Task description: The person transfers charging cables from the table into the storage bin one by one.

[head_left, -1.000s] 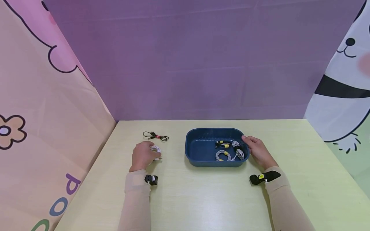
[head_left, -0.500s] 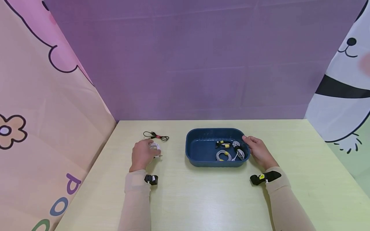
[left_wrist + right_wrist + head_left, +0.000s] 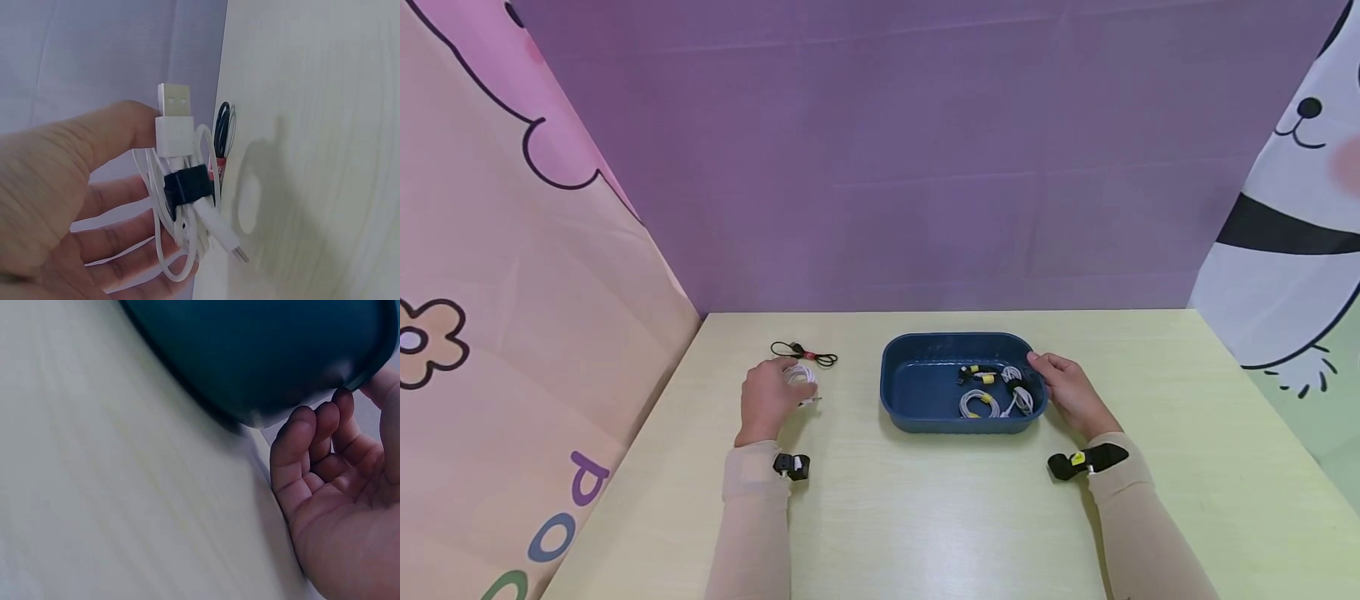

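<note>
My left hand (image 3: 767, 403) pinches a coiled white USB cable (image 3: 175, 134) between thumb and fingers. A black strap (image 3: 188, 184) binds the coil, its USB plug points up in the left wrist view, and a shadow falls on the table beside it. Just beyond that hand lies a black cable (image 3: 805, 354) with a red tie. My right hand (image 3: 1070, 392) grips the right rim of a blue plastic bin (image 3: 964, 426), thumb over the edge and fingers curled outside. Inside the bin's right half lie a grey-white coil (image 3: 979, 404), a white cable (image 3: 1018, 392) and a black cable with yellow ties (image 3: 977, 374).
The pale wooden table (image 3: 917, 508) carries the bin and cables. A purple cloth backdrop (image 3: 880, 167) rises behind its far edge. Printed cloths hang at the left (image 3: 550, 275) and right (image 3: 1285, 275) sides.
My left hand has raised the white cable slightly and shifted a little toward the far edge. The right hand and the bin stay in place.
</note>
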`<state>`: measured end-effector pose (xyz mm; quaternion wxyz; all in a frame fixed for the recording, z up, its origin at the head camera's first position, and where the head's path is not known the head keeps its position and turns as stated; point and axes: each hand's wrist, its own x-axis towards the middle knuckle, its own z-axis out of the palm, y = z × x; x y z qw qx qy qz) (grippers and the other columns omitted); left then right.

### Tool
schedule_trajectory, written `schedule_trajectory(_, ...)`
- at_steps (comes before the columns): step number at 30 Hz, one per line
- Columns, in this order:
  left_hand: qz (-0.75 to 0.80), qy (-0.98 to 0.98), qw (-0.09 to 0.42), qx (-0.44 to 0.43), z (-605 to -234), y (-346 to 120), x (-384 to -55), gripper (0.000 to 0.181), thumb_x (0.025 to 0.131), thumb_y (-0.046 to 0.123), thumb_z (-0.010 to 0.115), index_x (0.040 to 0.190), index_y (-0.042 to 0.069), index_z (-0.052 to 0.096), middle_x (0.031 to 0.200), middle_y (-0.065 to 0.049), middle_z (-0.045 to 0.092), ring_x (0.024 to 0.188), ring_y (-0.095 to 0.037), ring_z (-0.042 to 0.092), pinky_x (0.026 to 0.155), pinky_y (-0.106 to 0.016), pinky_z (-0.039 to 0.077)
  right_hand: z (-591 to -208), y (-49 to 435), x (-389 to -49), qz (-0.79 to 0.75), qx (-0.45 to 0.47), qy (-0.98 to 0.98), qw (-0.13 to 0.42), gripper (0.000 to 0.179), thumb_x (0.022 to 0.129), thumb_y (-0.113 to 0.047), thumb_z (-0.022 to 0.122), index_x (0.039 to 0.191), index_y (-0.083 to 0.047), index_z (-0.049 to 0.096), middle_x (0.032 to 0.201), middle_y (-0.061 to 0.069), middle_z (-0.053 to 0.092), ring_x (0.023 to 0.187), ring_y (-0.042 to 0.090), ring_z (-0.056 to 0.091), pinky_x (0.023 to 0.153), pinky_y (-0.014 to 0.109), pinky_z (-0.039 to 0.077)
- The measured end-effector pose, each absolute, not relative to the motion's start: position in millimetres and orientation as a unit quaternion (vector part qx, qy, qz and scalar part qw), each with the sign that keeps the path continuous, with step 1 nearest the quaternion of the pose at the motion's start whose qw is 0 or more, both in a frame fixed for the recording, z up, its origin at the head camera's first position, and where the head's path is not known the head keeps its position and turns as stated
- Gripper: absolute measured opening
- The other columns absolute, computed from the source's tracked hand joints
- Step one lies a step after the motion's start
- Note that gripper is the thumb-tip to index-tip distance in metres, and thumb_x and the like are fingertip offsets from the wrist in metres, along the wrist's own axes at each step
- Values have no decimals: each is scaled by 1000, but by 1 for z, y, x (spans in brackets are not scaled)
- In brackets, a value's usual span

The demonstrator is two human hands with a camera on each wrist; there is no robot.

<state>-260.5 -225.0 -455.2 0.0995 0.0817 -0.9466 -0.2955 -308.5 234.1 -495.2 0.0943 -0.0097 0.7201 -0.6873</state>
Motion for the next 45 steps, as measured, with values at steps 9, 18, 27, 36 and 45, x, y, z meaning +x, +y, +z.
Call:
schedule_trajectory(9,-302,-943,111,83,-454,-224,-260,56,82,24,82,131,3,68,127,-25,68,107,-41,67,85,-52,53,-496,234,-309,-683,-9,724,95,32,104,-43,58,91,-13,58,75,-12,46,67,3,46,62,19,40)
schedule_trajectory(18,-301,-942,131,73,-454,-223,-261,56,81,24,82,130,3,68,125,-26,69,109,-43,66,87,-54,52,-499,234,-310,-691,-15,717,91,31,104,-42,58,88,-15,59,75,-12,48,67,3,47,62,18,41)
schedule_trajectory(27,-307,-939,136,70,-453,-222,-261,55,81,24,82,129,3,69,125,-25,69,110,-43,66,87,-54,52,-501,235,-312,-695,-14,713,91,30,104,-41,59,88,-15,59,74,-12,48,66,3,47,62,18,40)
schedule_trajectory(36,-319,-934,145,69,-454,-220,-262,56,80,22,83,130,2,68,128,-26,67,112,-43,66,89,-54,53,-498,235,-311,-691,-13,717,96,31,104,-42,57,91,-13,58,75,-11,46,68,4,46,62,19,39)
schedule_trajectory(45,-321,-931,164,60,-454,-218,-265,55,80,21,83,129,2,69,128,-26,67,114,-45,64,91,-55,52,-498,235,-311,-691,-9,716,94,33,104,-42,58,93,-11,57,74,-11,46,66,4,46,61,19,39)
